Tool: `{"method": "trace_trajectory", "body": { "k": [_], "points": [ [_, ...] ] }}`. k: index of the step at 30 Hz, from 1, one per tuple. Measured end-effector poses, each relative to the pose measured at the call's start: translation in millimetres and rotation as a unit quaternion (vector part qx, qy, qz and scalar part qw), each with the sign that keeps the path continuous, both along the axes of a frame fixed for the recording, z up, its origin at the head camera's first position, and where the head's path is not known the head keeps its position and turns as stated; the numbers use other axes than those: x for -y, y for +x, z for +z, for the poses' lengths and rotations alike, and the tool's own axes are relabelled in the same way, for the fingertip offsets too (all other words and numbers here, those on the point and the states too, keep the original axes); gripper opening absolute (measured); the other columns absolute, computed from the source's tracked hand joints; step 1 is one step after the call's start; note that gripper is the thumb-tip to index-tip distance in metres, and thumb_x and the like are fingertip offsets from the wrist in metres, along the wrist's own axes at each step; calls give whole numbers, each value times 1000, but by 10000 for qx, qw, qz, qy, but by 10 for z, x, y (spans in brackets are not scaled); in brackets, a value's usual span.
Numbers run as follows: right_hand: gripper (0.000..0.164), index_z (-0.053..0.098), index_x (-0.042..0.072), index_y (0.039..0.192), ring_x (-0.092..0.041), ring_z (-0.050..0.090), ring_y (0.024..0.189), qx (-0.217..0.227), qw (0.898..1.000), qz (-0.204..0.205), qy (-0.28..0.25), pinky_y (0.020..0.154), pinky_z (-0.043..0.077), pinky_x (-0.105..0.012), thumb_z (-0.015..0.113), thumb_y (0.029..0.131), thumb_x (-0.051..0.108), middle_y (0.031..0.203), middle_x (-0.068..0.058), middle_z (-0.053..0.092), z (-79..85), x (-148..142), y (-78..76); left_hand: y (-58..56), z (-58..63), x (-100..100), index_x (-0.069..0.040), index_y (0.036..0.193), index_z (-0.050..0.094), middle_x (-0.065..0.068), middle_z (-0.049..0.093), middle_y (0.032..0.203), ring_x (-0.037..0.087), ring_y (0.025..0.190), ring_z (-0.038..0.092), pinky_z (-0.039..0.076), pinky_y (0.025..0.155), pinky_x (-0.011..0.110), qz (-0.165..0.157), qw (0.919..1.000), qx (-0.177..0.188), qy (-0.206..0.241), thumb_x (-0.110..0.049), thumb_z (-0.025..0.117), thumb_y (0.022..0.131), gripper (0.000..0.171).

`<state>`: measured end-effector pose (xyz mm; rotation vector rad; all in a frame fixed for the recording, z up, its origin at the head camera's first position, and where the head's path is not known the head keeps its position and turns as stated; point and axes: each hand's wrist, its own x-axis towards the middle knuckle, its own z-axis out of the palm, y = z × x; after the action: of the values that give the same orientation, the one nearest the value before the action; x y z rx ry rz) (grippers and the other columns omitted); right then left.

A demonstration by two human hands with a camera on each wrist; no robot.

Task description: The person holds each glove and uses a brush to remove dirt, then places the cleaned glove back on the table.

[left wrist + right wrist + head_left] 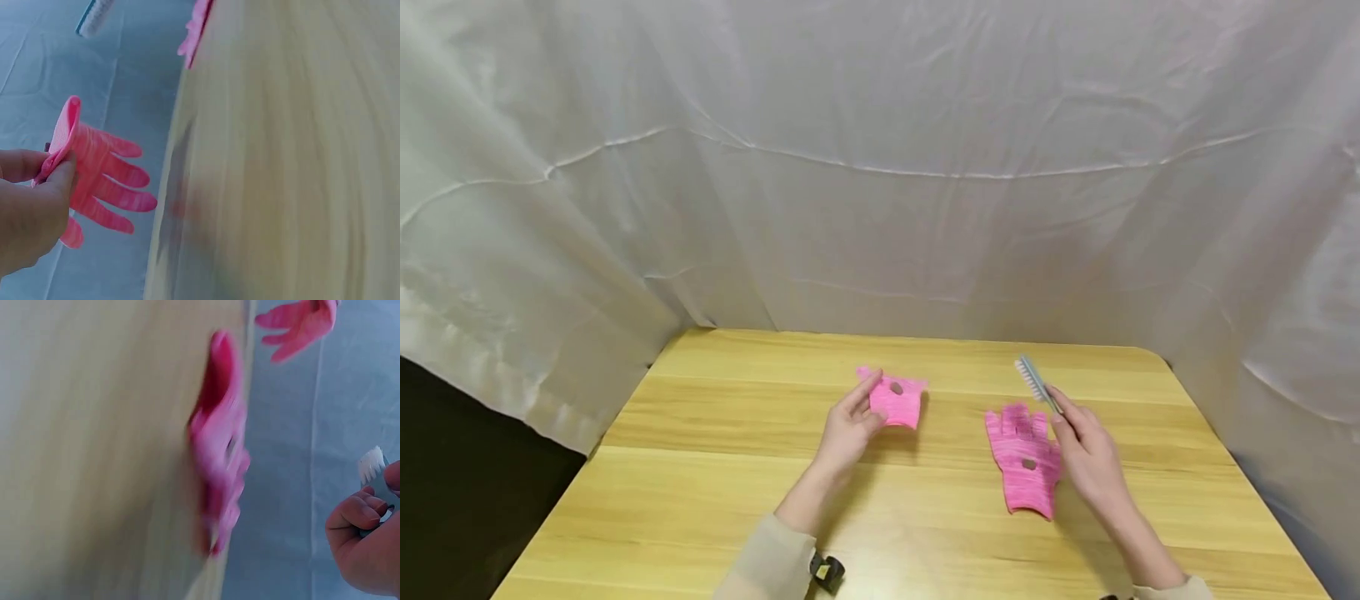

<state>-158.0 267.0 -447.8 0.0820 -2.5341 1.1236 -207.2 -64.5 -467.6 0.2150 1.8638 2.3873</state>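
My left hand (846, 435) pinches a pink knit glove (901, 407) by its cuff, thumb on one side and fingers on the other. Held above the table, that glove lets its fingers dangle in the left wrist view, and a brown oval spot (897, 388) shows on it. In my right hand (1093, 467) is a small brush (1034, 380) with white bristles and a blue-grey body, gripped by its handle. Just left of this hand a second pink glove (1017, 442) lies flat on the table, also with a brown spot (1028, 464).
The light wood table (700, 483) has rounded far corners. Pale grey fabric (880, 233) hangs behind it and along both sides. A dark area (467, 483) lies beyond the left edge. A black strap device (827, 572) is on the left wrist.
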Motion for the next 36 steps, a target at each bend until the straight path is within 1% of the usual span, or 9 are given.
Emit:
{"method": "trace_trajectory", "body": {
  "k": [3, 6, 9, 12, 15, 19, 25, 32, 36],
  "points": [
    [44, 53, 15, 154, -17, 46, 76, 129, 9993, 151, -304, 58, 42, -28, 50, 110, 20, 109, -14, 60, 52, 200, -64, -13, 28, -13, -5, 161, 35, 21, 32, 166, 37, 144, 46, 53, 106, 27, -31, 9993, 105, 360, 18, 50, 91, 75],
    [44, 52, 18, 155, -21, 45, 76, 300, 9974, 294, -578, 57, 43, -30, 49, 110, 20, 107, -14, 58, 82, 394, -134, -44, 54, -28, -4, 162, 32, 20, 28, 168, 35, 149, 38, 50, 109, 27, -27, 9981, 109, 602, 18, 49, 90, 76],
    [45, 52, 18, 154, -22, 46, 79, 350, 9950, 453, -813, 62, 42, -30, 50, 109, 17, 106, -15, 58, 103, 574, -195, -72, 75, -51, -6, 162, 33, 15, 24, 170, 31, 154, 31, 47, 112, 25, 75, 9978, 31, 654, 18, 50, 90, 78],
    [45, 53, 18, 154, -22, 45, 80, 403, 9928, 609, -948, 64, 41, -29, 51, 109, 16, 105, -15, 58, 114, 740, -241, -76, 94, -80, -8, 162, 34, 14, 21, 171, 30, 155, 28, 47, 111, 24, 213, 9966, -7, 797, 20, 50, 89, 80],
    [45, 53, 19, 154, -21, 44, 78, 439, 9897, 804, -1104, 62, 40, -27, 52, 109, 16, 103, -14, 56, 123, 878, -261, -58, 115, -115, -9, 163, 32, 16, 20, 171, 33, 153, 33, 51, 108, 25, 266, 9941, 5, 1052, 23, 48, 89, 82],
    [45, 54, 17, 153, -18, 42, 75, 375, 9854, 1073, -1271, 61, 39, -25, 53, 108, 12, 98, -11, 53, 126, 1008, -221, -2, 145, -174, -7, 164, 28, 22, 25, 169, 35, 148, 40, 53, 106, 25, 60, 9923, 66, 1239, 24, 46, 91, 82],
    [46, 57, 17, 151, -14, 41, 70, 57, 9858, 1261, -1109, 57, 38, -23, 58, 106, 10, 89, -4, 50, 111, 1096, -69, 95, 197, -212, -2, 162, 28, 22, 28, 167, 34, 148, 40, 49, 110, 27, -247, 9903, 245, 1344, 22, 46, 93, 76],
    [46, 60, 12, 147, -10, 40, 67, -283, 9853, 1365, -984, 54, 38, -23, 62, 102, 6, 86, -1, 52, 56, 1092, 73, 216, 190, -179, -5, 163, 30, 14, 21, 171, 29, 154, 30, 44, 113, 23, -241, 9968, -69, 765, 22, 46, 92, 77],
    [46, 61, 13, 146, -9, 42, 68, -194, 9885, 1291, -759, 55, 40, -24, 64, 101, 6, 88, 1, 55, 23, 1071, 131, 307, 150, -180, -7, 163, 28, 14, 20, 172, 30, 154, 30, 44, 113, 24, -304, 9973, -114, 665, 21, 46, 93, 78]
  ]
}}
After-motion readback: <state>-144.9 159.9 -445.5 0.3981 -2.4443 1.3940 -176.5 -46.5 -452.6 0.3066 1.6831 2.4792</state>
